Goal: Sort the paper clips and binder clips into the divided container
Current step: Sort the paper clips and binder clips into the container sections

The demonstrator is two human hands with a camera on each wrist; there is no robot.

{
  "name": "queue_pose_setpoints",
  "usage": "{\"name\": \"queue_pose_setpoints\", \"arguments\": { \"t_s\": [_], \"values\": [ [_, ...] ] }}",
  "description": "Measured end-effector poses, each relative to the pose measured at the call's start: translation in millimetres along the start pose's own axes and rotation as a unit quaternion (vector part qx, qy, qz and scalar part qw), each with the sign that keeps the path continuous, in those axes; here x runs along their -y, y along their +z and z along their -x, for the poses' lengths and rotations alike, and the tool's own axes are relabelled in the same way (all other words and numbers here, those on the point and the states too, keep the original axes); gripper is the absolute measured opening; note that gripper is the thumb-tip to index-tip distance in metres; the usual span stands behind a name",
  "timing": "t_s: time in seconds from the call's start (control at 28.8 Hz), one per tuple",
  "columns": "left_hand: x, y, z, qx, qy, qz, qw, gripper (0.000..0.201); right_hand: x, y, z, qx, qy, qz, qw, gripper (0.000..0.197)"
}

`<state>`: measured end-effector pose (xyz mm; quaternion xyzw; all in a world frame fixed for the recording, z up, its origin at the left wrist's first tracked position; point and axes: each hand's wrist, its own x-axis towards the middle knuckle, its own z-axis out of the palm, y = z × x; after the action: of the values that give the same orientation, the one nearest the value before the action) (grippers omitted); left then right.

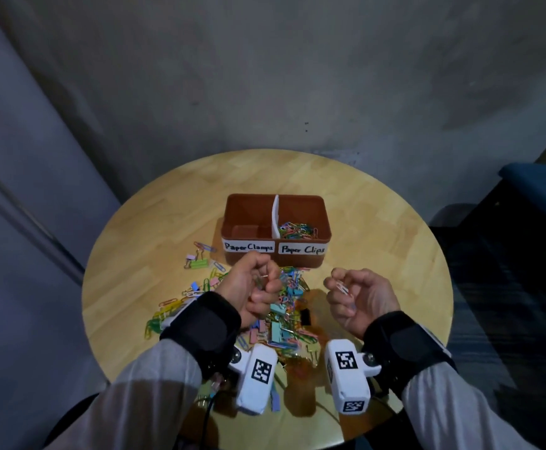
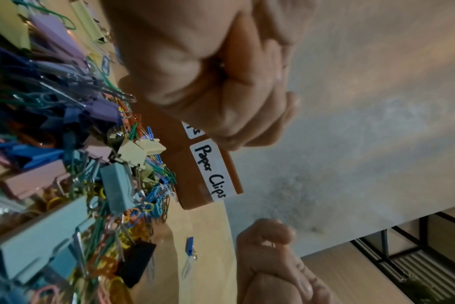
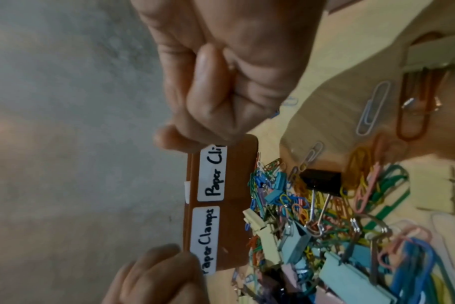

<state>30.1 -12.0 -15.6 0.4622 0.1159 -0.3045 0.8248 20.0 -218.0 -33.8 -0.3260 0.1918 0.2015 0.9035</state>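
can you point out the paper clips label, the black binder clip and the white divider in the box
paper clips label [image 1: 302, 249], head view, middle of the white strip
black binder clip [image 3: 321, 179], right wrist view, centre of its black body
white divider [image 1: 276, 216], head view, its upper edge

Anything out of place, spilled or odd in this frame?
Nothing damaged. The unsorted pile sprawls loosely across the table, with strays like a green binder clip apart from it. The "Paper Clamps" compartment looks empty, while "Paper Clips" holds clips.
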Motion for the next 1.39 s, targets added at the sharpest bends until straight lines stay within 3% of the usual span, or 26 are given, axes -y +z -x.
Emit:
{"name": "queue_pose_setpoints", "arguments": {
  "t_s": [0.03, 0.07, 0.14, 0.21, 0.28, 0.35, 0.42, 0.49, 0.52, 0.56, 0.63, 0.8, 0.94, 1.01, 1.11, 1.18, 1.22, 1.32, 1.39],
  "values": [
    [1, -2, -3, -0.017, -0.008, -0.019, 1.000, 0.035, -1, 2, -4, -0.027, 0.013, 0.019, 0.999, 0.018],
    [2, -5, -6, -0.046, -0.008, -0.060, 0.997, 0.037, -2, 1, -9, -0.055, 0.025, 0.049, 0.997, 0.027],
    [5, -10, -11, -0.109, 0.012, -0.214, 0.971, 0.030, -3, 1, -19, -0.093, 0.043, 0.132, 0.986, 0.041],
    [7, -16, -16, -0.151, 0.055, -0.420, 0.893, 0.024, -5, 4, -27, -0.119, 0.050, 0.227, 0.965, 0.042],
    [5, -20, -21, -0.152, 0.095, -0.553, 0.814, 0.023, -9, 12, -33, -0.143, 0.034, 0.339, 0.929, 0.041],
    [-3, -18, -21, -0.149, 0.101, -0.594, 0.784, 0.019, -14, 20, -42, -0.163, -0.015, 0.471, 0.867, 0.028],
    [-16, -15, -19, -0.137, 0.091, -0.601, 0.782, 0.016, -17, 30, -53, -0.180, -0.082, 0.619, 0.760, 0.005],
    [-27, -13, -15, -0.131, 0.090, -0.577, 0.801, 0.017, -19, 33, -67, -0.164, -0.099, 0.773, 0.604, 0.029],
    [-32, -13, -11, -0.129, 0.091, -0.559, 0.814, 0.017, -20, 34, -72, -0.153, -0.091, 0.817, 0.548, 0.037],
    [-35, -13, -8, -0.126, 0.093, -0.543, 0.825, 0.016, -20, 34, -77, -0.142, -0.089, 0.843, 0.511, 0.042],
    [-41, -16, -3, -0.122, 0.097, -0.531, 0.833, 0.015, -20, 38, -80, -0.131, -0.086, 0.862, 0.482, 0.041],
    [-55, -25, 5, -0.150, 0.106, -0.508, 0.841, 0.016, -20, 48, -72, -0.129, -0.052, 0.891, 0.432, 0.019],
    [-52, -22, 5, -0.142, 0.105, -0.512, 0.840, 0.016, -19, 50, -66, -0.129, -0.009, 0.887, 0.444, 0.017],
    [-49, -20, 4, -0.135, 0.104, -0.520, 0.837, 0.017, -19, 43, -62, -0.136, -0.029, 0.866, 0.481, 0.015],
    [-46, -19, 1, -0.130, 0.098, -0.521, 0.838, 0.018, -15, 32, -50, -0.151, -0.078, 0.768, 0.618, 0.021],
    [-45, -20, -1, -0.125, 0.096, -0.530, 0.833, 0.017, -12, 31, -40, -0.143, -0.064, 0.672, 0.724, 0.021],
    [-44, -20, -2, -0.122, 0.097, -0.534, 0.831, 0.018, -8, 32, -34, -0.134, -0.051, 0.631, 0.762, 0.019],
    [-38, -22, -8, -0.129, 0.102, -0.560, 0.812, 0.026, 2, 32, -23, -0.102, -0.010, 0.524, 0.845, 0.018],
    [-32, -20, -14, -0.147, 0.097, -0.599, 0.781, 0.025, 5, 26, -20, -0.098, 0.011, 0.444, 0.890, 0.026]
  ]
}}
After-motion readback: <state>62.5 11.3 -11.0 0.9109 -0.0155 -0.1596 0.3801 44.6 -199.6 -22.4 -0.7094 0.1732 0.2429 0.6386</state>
